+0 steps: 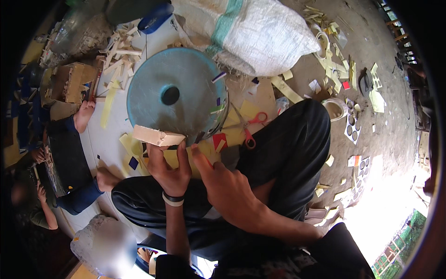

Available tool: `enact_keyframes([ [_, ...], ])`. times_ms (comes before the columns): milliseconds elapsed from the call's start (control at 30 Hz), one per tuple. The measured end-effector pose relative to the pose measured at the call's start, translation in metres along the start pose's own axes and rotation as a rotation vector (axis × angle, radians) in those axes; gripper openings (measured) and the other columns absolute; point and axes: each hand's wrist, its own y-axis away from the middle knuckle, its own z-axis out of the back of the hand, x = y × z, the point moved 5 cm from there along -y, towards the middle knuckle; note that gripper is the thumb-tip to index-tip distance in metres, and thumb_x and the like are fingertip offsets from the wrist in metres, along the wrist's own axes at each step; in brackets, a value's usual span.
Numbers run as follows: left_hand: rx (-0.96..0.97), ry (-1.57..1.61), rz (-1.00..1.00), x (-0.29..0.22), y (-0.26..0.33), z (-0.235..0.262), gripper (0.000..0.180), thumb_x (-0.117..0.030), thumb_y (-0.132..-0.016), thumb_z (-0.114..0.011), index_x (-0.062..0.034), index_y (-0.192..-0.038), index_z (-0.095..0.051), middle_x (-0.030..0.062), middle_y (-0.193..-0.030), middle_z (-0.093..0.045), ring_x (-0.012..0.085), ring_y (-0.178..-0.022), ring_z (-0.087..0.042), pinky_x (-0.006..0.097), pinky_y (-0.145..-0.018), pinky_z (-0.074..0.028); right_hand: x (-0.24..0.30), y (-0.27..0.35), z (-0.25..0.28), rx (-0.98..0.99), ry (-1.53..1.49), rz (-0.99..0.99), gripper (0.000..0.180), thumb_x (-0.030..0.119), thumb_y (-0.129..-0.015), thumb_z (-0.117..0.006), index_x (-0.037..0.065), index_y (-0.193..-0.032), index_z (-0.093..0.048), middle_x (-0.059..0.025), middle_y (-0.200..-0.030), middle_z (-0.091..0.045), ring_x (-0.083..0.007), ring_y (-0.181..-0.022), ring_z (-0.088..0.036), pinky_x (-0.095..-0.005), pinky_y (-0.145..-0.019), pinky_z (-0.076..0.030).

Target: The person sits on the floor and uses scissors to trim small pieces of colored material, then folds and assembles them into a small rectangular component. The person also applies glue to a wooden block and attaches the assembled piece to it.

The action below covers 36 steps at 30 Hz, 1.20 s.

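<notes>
In front of my crossed legs, my left hand (170,172) grips a small tan block-like piece (158,136) from below, its thumb and fingers closed on it. It looks like wood or cardboard, with a rough spot at its middle. My right hand (230,188) is closed just to the right, index finger stretched toward the piece. A bit of an orange tool (212,162) shows between its fingers; its working end cannot be made out. Beyond both hands lies a round blue-grey drum-like surface (148,88) with a dark central hole.
Open red-handled scissors (250,135) lie on yellow sheets beside my knee. A white woven sack (267,37) stands beyond the drum. Wooden sticks (121,58) are heaped at far left. Another person's foot (84,116) is at left. Paper scraps (337,69) litter the right floor.
</notes>
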Motion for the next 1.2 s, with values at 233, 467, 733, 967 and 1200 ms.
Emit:
enact_keyframes([
  [233,-0.001,-0.014,0.051,0.005,0.002,0.000,0.021,0.001,-0.087,-0.076,0.0003,-0.107,-0.069,0.0123,-0.094,-0.069,0.0266,-0.078,-0.067,0.035,-0.068,-0.048,-0.003,0.001,-0.015,-0.028,0.043,-0.018,0.065,0.006,-0.090,-0.065,0.006,-0.150,-0.043,-0.0133,-0.076,-0.065,-0.0287,-0.060,-0.071,-0.0361,-0.053,-0.059],
  [467,-0.010,0.090,-0.019,0.005,0.001,-0.002,0.018,0.001,-0.090,-0.075,0.0017,-0.105,-0.066,0.0145,-0.099,-0.066,0.0266,-0.082,-0.065,0.033,-0.070,-0.047,-0.027,0.002,-0.005,-0.115,-0.512,-0.064,0.069,0.003,-0.094,-0.061,0.006,-0.156,-0.030,-0.0213,-0.082,-0.068,-0.0459,-0.071,-0.070,-0.0546,-0.067,-0.058],
  [733,0.004,0.094,0.015,0.008,0.002,-0.001,0.019,0.004,-0.089,-0.074,0.0011,-0.104,-0.063,0.0140,-0.097,-0.065,0.0255,-0.079,-0.063,0.033,-0.070,-0.046,-0.017,0.006,-0.004,-0.079,-0.325,0.007,0.066,0.000,-0.094,-0.059,0.007,-0.154,-0.035,-0.0225,-0.083,-0.067,-0.0464,-0.068,-0.068,-0.0550,-0.064,-0.056],
  [967,-0.001,0.122,-0.019,0.012,0.000,0.000,0.022,0.004,-0.087,-0.076,0.0013,-0.103,-0.061,0.0149,-0.095,-0.066,0.0302,-0.080,-0.065,0.036,-0.073,-0.049,0.000,0.007,-0.017,-0.050,-0.005,-0.038,0.075,0.001,-0.088,-0.065,0.009,-0.156,-0.034,-0.0160,-0.079,-0.066,-0.0359,-0.065,-0.072,-0.0445,-0.059,-0.060],
  [1200,0.029,0.041,0.016,-0.004,-0.004,0.005,0.020,0.001,-0.091,-0.075,0.0031,-0.109,-0.067,0.0157,-0.096,-0.068,0.0307,-0.089,-0.066,0.037,-0.082,-0.051,-0.015,0.023,-0.013,-0.104,-0.236,-0.127,0.064,0.003,-0.092,-0.063,0.013,-0.150,-0.039,-0.0178,-0.076,-0.070,-0.0407,-0.067,-0.072,-0.0522,-0.060,-0.060],
])
